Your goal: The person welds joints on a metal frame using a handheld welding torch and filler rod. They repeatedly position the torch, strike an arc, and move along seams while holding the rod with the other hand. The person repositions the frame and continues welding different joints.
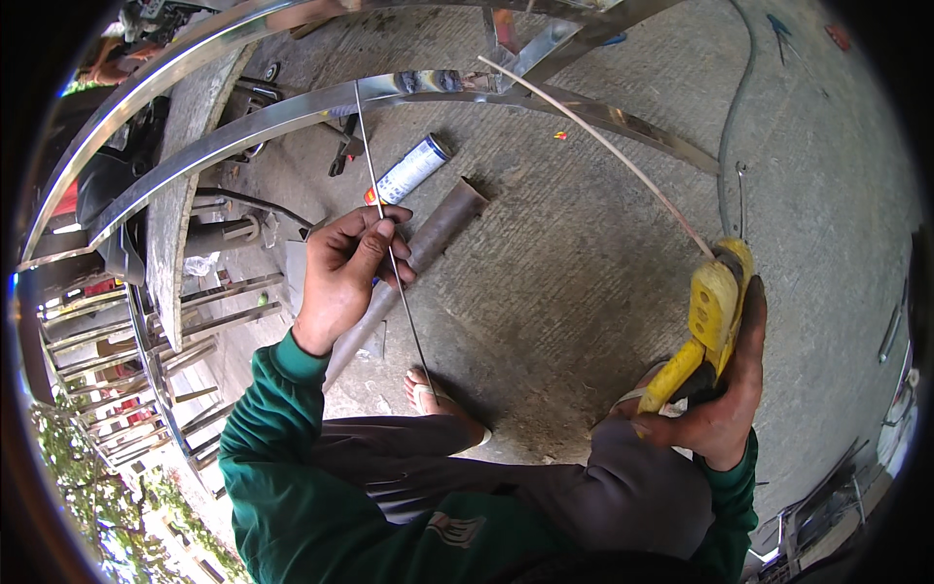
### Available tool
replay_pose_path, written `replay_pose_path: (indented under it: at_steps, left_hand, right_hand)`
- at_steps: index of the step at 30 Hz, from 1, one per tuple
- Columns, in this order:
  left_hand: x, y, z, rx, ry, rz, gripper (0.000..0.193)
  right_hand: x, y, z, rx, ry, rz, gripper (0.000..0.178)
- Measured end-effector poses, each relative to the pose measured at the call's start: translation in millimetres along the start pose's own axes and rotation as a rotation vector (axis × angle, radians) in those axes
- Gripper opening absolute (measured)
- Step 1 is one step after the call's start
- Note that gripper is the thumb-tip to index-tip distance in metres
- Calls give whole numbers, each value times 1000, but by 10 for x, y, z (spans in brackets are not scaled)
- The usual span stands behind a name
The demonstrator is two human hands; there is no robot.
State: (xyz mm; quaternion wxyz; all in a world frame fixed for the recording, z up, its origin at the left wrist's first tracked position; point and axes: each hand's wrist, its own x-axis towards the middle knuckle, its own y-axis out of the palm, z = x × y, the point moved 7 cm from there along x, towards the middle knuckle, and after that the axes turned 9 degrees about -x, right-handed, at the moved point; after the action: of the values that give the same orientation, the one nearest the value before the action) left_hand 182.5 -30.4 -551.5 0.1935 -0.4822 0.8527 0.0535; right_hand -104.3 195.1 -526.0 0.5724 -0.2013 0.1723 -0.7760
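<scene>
My left hand (348, 258) pinches a thin grey metal rod (366, 139) between thumb and fingers. The rod slants down toward my foot, and its upper end overlaps a curved shiny metal tube (292, 113). Dark heat marks show along that tube, near a crosspiece. At the right, my right hand (725, 414) grips a yellow welding electrode holder (713, 307), thumb on its lever. A long brown welding electrode (595, 129) sticks out of its jaws, angled up and left. Its far tip appears close to the tube's marked stretch; whether they touch, I cannot tell.
A white-and-blue spray can (413, 167) and a brown pipe (449, 222) lie on the concrete floor beyond my left hand. A grey cable (725, 146) and a wrench (742, 200) lie at right. A plank (190, 185) and metal railings (146, 341) stand at left.
</scene>
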Motion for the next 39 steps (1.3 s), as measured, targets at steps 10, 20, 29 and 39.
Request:
replay_pose_path:
  at_steps: [10,20,29,39]
  left_hand:
    - [-15,3,-4,-6,-5,-12,26]
    - [-9,22,-11,-13,15,1,26]
    - [-40,-23,-71,49,10,-78,24]
    - [-13,-16,2,-20,3,1,26]
  right_hand:
    - [46,52,-20,-118,49,33,129]
    - [38,27,52,-117,4,32,131]
    - [-92,74,-481,433,413,-75,127]
    - [-57,1,-63,45,-32,-25,139]
